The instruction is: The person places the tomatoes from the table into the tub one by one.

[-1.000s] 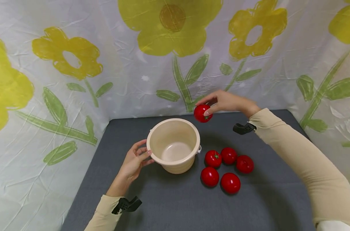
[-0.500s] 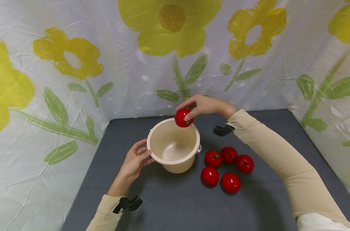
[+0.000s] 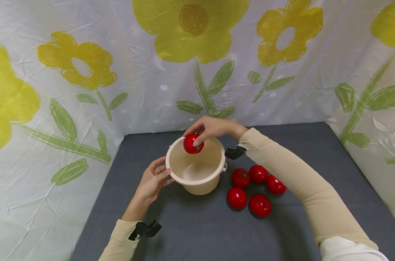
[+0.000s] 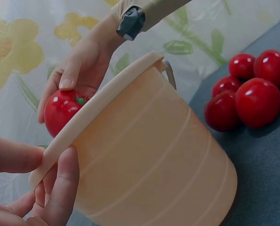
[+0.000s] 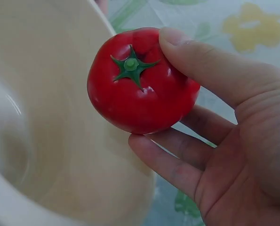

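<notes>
Big yellow flowers with green leaves cover the white cloth [image 3: 145, 108] behind a dark surface [image 3: 184, 232]. Above it, the person's right grip [image 3: 214, 127] holds a shiny red tomato [image 3: 191, 144] between the thumb and the fingers. They are spread just as wide as the tomato, with the thumb on one side and the fingertips on the other. A green leaf [image 5: 132, 68] like a little star sits on the tomato. The tomato is up over the mouth of a cream bucket [image 3: 200, 186], near the far rim, but I cannot tell if it touches that rim. The left grip [image 3: 152, 183] pinches the near left part of the rim, with the thumb on top and fingers underneath, so it is closed up tight around that thin edge. A small handle [image 4: 169, 73] shows on the other side of the bucket, by the rim. Just beside the bucket, on the right, five more red tomatoes [image 3: 237, 198] sit close together. The tan right sleeve [image 3: 298, 174] hides a bit of one of them. A tan left sleeve [image 3: 119, 241] comes in from the bottom, and each wrist wears a small black camera [image 3: 235, 152].
</notes>
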### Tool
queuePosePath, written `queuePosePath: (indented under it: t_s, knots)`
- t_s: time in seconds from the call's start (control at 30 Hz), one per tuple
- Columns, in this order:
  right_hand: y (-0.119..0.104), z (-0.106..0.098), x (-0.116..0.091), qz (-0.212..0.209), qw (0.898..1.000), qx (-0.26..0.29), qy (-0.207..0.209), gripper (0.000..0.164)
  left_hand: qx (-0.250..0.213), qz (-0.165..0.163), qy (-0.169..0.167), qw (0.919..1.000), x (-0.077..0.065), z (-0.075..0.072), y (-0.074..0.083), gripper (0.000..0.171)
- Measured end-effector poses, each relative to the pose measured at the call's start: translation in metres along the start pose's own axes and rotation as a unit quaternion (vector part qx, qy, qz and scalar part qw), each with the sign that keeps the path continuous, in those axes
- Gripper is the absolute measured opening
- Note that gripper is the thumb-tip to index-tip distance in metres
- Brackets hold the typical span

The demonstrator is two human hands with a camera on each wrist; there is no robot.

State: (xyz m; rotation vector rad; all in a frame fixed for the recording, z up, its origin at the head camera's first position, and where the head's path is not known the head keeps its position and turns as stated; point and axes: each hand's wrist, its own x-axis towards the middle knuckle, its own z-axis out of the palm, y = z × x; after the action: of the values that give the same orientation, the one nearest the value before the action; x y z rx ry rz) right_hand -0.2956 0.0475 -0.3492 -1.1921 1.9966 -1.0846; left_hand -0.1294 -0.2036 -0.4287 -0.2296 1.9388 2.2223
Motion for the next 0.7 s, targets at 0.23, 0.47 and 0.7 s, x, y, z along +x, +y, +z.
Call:
queuePosePath:
  t_s: [0.23,0.47,0.7]
  knots:
    - [0.001,0.009,0.013,0.009,1.000,-0.021,-0.022,0.048,0.006,0.001,-0.002,1.0000,0.000,-0.001,-0.001,0.062]
    - [0.001,0.018,0.024,0.032,0.998,-0.019,-0.053,0.049,0.004,0.003,0.001,1.0000,0.001,0.000,-0.002,0.061]
    - [0.004,0.028,0.032,0.054,0.996,0.001,-0.066,0.045,0.004,0.000,0.005,1.0000,0.001,0.000,-0.002,0.065]
